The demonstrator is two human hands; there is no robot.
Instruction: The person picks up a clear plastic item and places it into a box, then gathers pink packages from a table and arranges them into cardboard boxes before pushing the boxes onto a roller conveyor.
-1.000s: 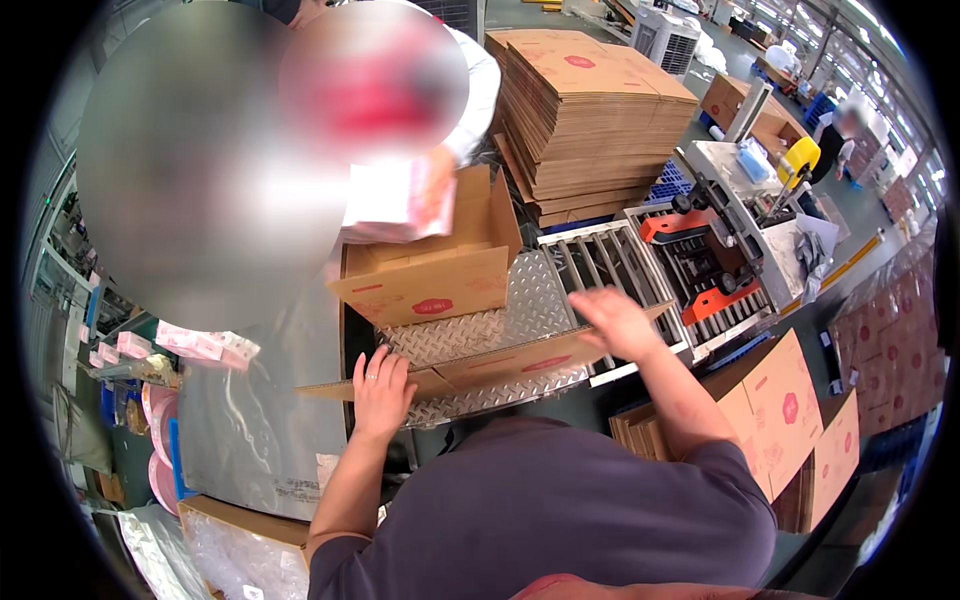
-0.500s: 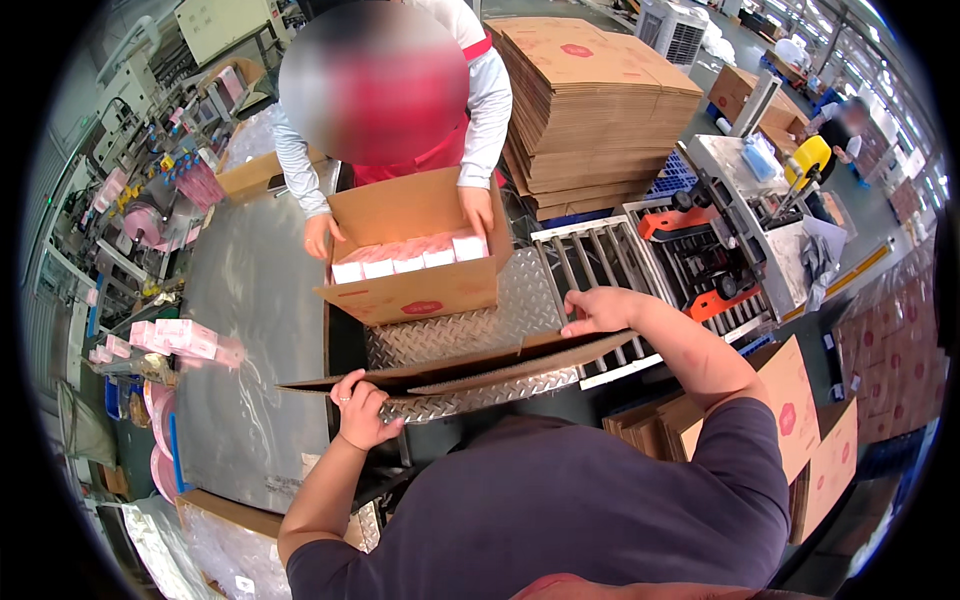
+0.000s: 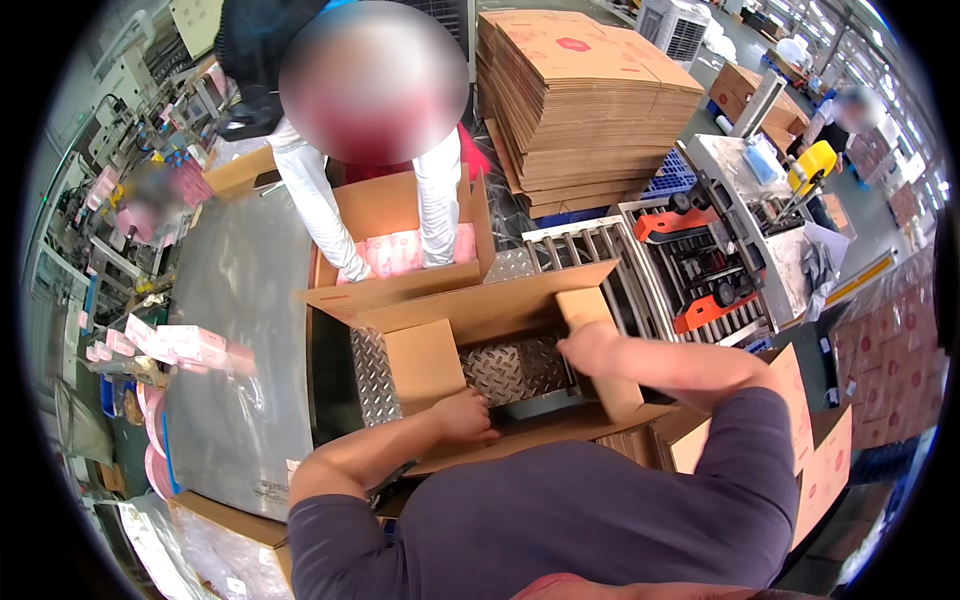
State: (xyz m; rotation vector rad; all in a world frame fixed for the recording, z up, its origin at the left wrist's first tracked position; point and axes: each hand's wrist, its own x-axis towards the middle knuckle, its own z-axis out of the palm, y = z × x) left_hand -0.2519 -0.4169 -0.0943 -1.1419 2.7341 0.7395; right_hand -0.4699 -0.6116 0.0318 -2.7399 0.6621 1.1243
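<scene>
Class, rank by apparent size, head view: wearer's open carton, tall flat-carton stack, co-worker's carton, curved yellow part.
Wearer's open carton, tall flat-carton stack: too alike to rank
Co-worker's carton
Curved yellow part

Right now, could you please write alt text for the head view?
A person's right grip is at the right end panel of an open cardboard box, the left grip near its left panel; metal plate shows through the bottom. Beyond, a co-worker reaches into another box of pink packs.
</scene>
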